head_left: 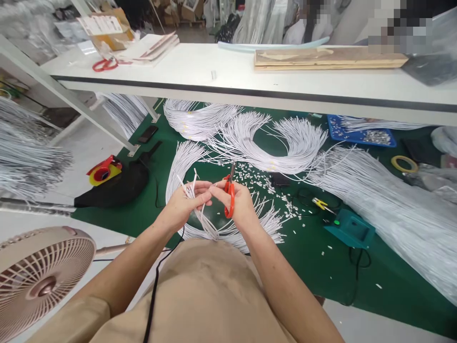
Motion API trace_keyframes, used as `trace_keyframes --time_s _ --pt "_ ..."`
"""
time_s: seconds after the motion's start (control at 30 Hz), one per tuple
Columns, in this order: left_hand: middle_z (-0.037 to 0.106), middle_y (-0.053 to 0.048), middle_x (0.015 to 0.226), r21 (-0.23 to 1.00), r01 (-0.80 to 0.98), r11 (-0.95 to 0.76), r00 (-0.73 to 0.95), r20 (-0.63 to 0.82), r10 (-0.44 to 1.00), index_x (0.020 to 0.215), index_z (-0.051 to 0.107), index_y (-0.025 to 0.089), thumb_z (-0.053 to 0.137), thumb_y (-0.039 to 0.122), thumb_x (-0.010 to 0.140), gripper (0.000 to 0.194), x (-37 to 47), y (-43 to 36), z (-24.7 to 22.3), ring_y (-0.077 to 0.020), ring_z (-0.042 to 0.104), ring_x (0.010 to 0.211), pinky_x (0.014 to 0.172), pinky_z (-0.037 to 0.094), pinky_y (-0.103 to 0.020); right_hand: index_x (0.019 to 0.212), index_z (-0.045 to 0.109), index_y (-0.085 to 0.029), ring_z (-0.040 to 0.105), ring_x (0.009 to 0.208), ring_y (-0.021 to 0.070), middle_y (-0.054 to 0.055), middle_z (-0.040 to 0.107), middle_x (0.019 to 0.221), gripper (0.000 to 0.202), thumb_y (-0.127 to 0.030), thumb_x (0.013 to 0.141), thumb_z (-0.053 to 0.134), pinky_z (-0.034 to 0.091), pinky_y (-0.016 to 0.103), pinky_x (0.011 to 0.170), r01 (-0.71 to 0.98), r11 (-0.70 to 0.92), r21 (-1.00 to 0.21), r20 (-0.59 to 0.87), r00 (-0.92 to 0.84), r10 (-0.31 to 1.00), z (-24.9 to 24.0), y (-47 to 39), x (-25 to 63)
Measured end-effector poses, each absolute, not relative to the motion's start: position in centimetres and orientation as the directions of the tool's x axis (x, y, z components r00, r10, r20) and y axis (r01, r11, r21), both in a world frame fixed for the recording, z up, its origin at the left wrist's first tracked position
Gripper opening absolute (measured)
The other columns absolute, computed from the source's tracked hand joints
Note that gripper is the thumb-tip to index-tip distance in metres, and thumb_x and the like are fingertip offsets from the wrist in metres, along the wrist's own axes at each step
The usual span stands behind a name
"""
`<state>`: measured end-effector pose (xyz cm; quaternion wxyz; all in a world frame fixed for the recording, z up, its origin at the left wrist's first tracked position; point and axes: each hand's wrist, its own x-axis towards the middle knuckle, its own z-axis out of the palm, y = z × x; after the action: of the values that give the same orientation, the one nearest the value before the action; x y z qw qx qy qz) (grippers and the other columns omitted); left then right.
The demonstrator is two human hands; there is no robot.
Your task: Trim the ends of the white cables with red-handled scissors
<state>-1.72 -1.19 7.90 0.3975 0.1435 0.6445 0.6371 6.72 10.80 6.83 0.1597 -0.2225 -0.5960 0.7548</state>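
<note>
Several white cables run through my left hand, which is closed around them, with their short ends sticking up past the fingers. My right hand holds scissors with orange handles, blades pointing away from me. The fingertips of both hands meet in the middle, where any small thing between them is too small to tell. Under and around the hands lies a curved bundle of white cables on the green surface. Small white offcuts are scattered just beyond the scissors.
More cable bundles lie farther back and right. A teal device, yellow-handled pliers, a tape roll and a blue tray are at right. At left are a tape dispenser and fan. A white shelf crosses above.
</note>
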Motion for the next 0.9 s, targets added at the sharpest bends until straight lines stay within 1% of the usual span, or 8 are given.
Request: trace_keyframes --time_s 0.07,0.13,0.2,0.27,0.4,0.6,0.7,0.9 --pt "0.059 -0.001 0.071 0.942 -0.302 0.144 -0.661 -0.316 0.681 0.096 0.064 0.016 0.072 0.031 0.064 0.036 -1.8 -1.3 7.8 -0.0119 0.055 0.064 0.049 0.035 -0.021 0.078 0.065 -0.017 0.052 0.062 0.0112 0.000 0.060 0.070 0.023 -0.039 0.073 0.058 0.041 0.025 0.060 0.086 -0.041 -0.995 -0.094 -0.825 0.558 6.4 10.9 7.0" --pt "0.057 -0.001 0.068 0.946 -0.287 0.152 -0.673 -0.312 0.671 0.097 0.065 0.016 0.072 0.031 0.065 0.037 -2.0 -1.5 7.8 -0.0109 0.052 0.061 0.049 0.034 -0.021 0.078 0.065 -0.018 0.052 0.064 0.0123 0.001 0.059 0.073 0.022 -0.038 0.075 0.056 0.039 0.025 0.060 0.182 0.236 -0.955 -0.015 -0.819 0.574 6.1 11.2 7.4" --pt "0.056 0.000 0.065 0.945 -0.280 0.168 -0.668 -0.317 0.673 0.098 0.065 0.015 0.071 0.032 0.066 0.037 -2.1 -1.7 7.8 -0.0091 0.048 0.056 0.049 0.034 -0.022 0.077 0.064 -0.019 0.052 0.068 0.0137 0.002 0.058 0.076 0.019 -0.037 0.075 0.057 0.036 0.026 0.061 0.265 0.485 -0.834 0.044 -0.843 0.537 5.9 11.3 7.7" --pt "0.056 0.000 0.064 0.945 -0.275 0.178 -0.654 -0.320 0.685 0.097 0.066 0.015 0.070 0.032 0.066 0.036 -2.2 -1.8 7.8 -0.0075 0.044 0.052 0.049 0.033 -0.022 0.077 0.063 -0.020 0.051 0.069 0.0147 0.003 0.057 0.076 0.018 -0.036 0.076 0.057 0.034 0.026 0.059 0.317 0.626 -0.713 0.049 -0.868 0.495 5.9 11.3 8.0" --pt "0.058 0.000 0.062 0.946 -0.259 0.196 -0.667 -0.323 0.672 0.088 0.067 0.015 0.072 0.032 0.064 0.030 -2.2 -1.8 7.9 -0.0075 0.043 0.050 0.050 0.033 -0.023 0.073 0.062 -0.020 0.051 0.068 0.0160 0.005 0.056 0.077 0.019 -0.036 0.079 0.053 0.030 0.027 0.057 0.348 0.742 -0.572 0.058 -0.886 0.460 6.1 11.1 8.2" --pt "0.058 0.001 0.062 0.944 -0.238 0.229 -0.709 -0.330 0.623 0.077 0.064 0.016 0.075 0.030 0.059 0.026 -2.2 -1.6 8.4 -0.0083 0.046 0.051 0.049 0.034 -0.022 0.069 0.060 -0.020 0.051 0.067 0.0172 0.006 0.057 0.073 0.021 -0.036 0.080 0.052 0.028 0.029 0.058 0.357 0.816 -0.454 0.057 -0.903 0.427 6.6 11.0 8.1" --pt "0.059 0.001 0.066 0.949 -0.211 0.233 -0.720 -0.313 0.620 0.076 0.063 0.015 0.075 0.029 0.058 0.026 -2.2 -1.5 8.6 -0.0091 0.049 0.055 0.050 0.037 -0.021 0.067 0.059 -0.019 0.052 0.066 0.0167 0.006 0.058 0.074 0.024 -0.036 0.081 0.050 0.029 0.029 0.059 0.371 0.834 -0.408 0.029 -0.908 0.418 6.9 10.9 8.1" --pt "0.061 -0.002 0.072 0.956 -0.096 0.278 -0.725 -0.259 0.638 0.079 0.063 0.014 0.072 0.030 0.062 0.025 -2.1 -1.5 8.5 -0.0116 0.054 0.063 0.055 0.041 -0.022 0.070 0.060 -0.018 0.054 0.071 0.0167 0.005 0.059 0.074 0.018 -0.026 0.081 0.047 0.032 0.028 0.062 0.385 0.871 -0.305 0.027 -0.911 0.412 7.4 10.5 8.2"
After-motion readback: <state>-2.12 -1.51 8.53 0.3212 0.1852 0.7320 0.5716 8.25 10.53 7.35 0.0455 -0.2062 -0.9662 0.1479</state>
